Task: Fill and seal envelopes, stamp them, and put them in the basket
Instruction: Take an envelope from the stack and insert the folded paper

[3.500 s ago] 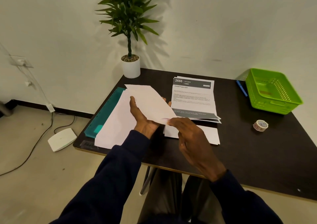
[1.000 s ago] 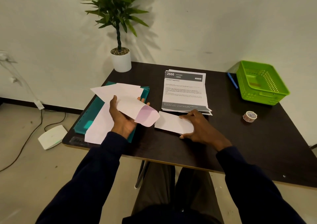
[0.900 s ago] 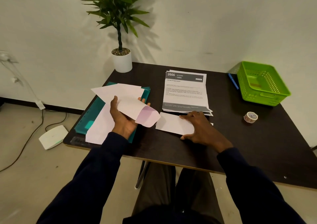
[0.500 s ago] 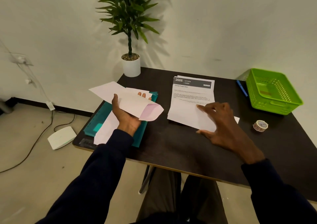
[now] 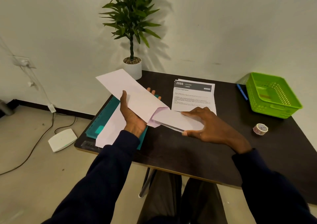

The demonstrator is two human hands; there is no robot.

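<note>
As our left hand (image 5: 133, 119) grips the open envelope (image 5: 131, 93), our right hand (image 5: 212, 125) holds folded paper (image 5: 173, 119) at its mouth; sealing, stamping, the basket (image 5: 272, 107) seemingly remain.

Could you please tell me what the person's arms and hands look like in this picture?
Both arms wear long dark navy sleeves, the left sleeve and right sleeve ending at the wrists. The left hand and right hand are bare: no gloves, rings or watch show.
</note>
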